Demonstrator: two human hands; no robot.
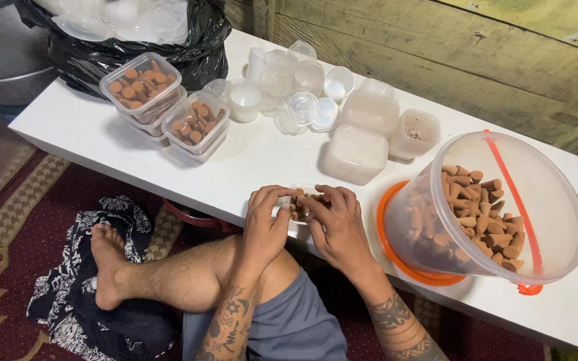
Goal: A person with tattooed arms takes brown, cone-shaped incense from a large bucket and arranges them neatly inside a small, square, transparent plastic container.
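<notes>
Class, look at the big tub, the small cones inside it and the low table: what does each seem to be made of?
Big tub: clear, slightly cloudy plastic, since the contents show through the wall. Cones: matte reddish-brown, probably pressed powder or clay; the look leaves it open. Low table: smooth white painted or laminated board, with an even sheen.

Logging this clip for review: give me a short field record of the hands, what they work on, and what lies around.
left hand: fingers on small clear plastic box of brown cones
right hand: fingers on same box
right of hands: large clear plastic bucket, tilted, with brown cones
far left: filled clear boxes, stacked
surface: low white table
</notes>
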